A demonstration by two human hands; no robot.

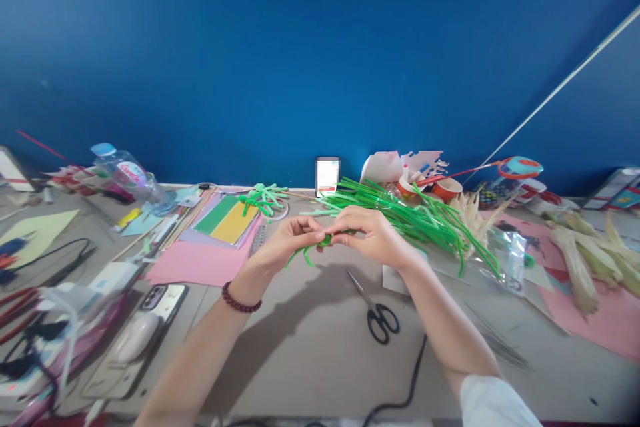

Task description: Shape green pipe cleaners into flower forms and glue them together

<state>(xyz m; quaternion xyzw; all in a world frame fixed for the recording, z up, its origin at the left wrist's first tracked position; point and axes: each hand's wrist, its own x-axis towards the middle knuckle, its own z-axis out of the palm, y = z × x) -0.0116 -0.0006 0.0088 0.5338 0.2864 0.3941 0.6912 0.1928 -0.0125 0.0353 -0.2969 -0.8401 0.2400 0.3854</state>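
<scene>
My left hand [297,237] and my right hand [363,230] meet above the middle of the table. Between their pinched fingertips is a small green pipe-cleaner piece [326,240], with loose green ends hanging below my left fingers. My fingers cover part of it. Black-handled scissors [377,313] lie on the table below my right hand, blades towards my hands. Behind my right hand spreads a bundle of green pipe cleaners [410,213]. A curled green pipe-cleaner shape [265,200] rests behind my left hand.
A phone [328,177] stands against the blue wall. Pink paper [203,263], a bottle [133,177] and a phone with a mouse [137,337] are at left. Paper cups [447,189] and corn husks [583,267] lie right. A black cable [413,380] crosses the front.
</scene>
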